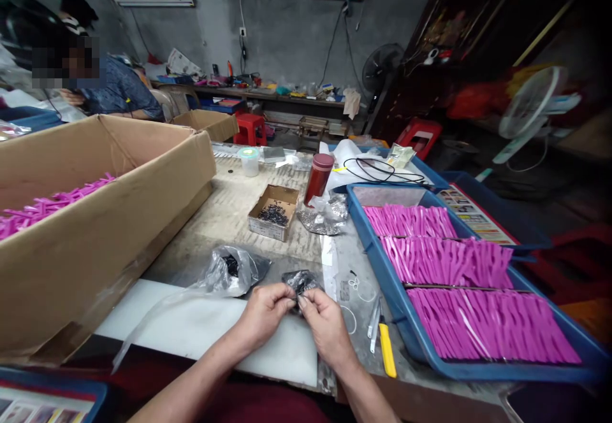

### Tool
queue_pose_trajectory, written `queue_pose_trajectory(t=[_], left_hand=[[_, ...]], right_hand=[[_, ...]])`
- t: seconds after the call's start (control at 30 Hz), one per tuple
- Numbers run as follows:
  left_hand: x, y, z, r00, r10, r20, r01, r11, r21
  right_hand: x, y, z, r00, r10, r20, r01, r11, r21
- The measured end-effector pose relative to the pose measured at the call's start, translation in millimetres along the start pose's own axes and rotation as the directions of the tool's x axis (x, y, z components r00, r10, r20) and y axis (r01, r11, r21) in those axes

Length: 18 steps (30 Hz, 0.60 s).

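Observation:
My left hand (pixel 268 313) and my right hand (pixel 327 324) meet at the near side of the table, fingertips pinched close together. Both grip the edge of a small plastic bag (pixel 301 279) that looks dark inside; its contents are too blurred to name. Just left of it lies an open clear plastic bag (pixel 234 270) with small black parts in it. Farther back, a small cardboard box (pixel 272 227) holds many tiny dark pieces. A white foam sheet (pixel 191 330) lies under my left wrist.
At the left stands a large cardboard box (pixel 109 238) with pink plastic pieces. A blue tray (pixel 425 353) of pink pieces in rows is at the right, beside a yellow-handled tool (pixel 387 350) and tweezers (pixel 373 327). A red-brown bottle (pixel 318 181) stands behind. Another person (pixel 127 88) sits far left.

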<state>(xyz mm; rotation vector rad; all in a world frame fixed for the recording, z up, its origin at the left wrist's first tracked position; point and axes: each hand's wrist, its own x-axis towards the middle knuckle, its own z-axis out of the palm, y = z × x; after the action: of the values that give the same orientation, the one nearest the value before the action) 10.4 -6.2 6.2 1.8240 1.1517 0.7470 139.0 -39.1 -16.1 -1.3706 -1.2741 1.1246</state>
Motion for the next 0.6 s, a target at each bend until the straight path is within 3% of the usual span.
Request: queue_pose_trajectory(t=[0.13,0.27,0.43,0.5,0.6], left_hand=[[22.0,-3.6,-18.9,0.996,-0.029,-0.088,0.03,0.999,0.016],[71.4,-11.4,-46.3,0.966,-0.047,-0.255,0.074,0.992,0.099],[131.5,-10.7,-71.2,0.946,-0.027,-0.323,0.088,0.981,0.175],[136.1,-4.3,-76.0,0.942,0.001,-0.335,0.077,0.972,0.221],[114.6,5.8,-80.2,0.948,0.051,-0.313,0.046,0.954,0.297]], right_hand=[[4.9,-5.2,-12.3,0.992,-0.126,0.014,0.124,0.937,-0.327],[14.1,-3.9,-18.8,0.949,-0.282,0.14,0.302,0.694,-0.654],[21.4,1.3,-10.8,0.955,-0.187,0.23,0.29,0.428,-0.856],[22.3,0.9,-8.2,0.959,-0.16,0.233,0.278,0.386,-0.88],[23.1,-1.1,-7.1,0.961,-0.14,0.239,0.274,0.364,-0.89]])
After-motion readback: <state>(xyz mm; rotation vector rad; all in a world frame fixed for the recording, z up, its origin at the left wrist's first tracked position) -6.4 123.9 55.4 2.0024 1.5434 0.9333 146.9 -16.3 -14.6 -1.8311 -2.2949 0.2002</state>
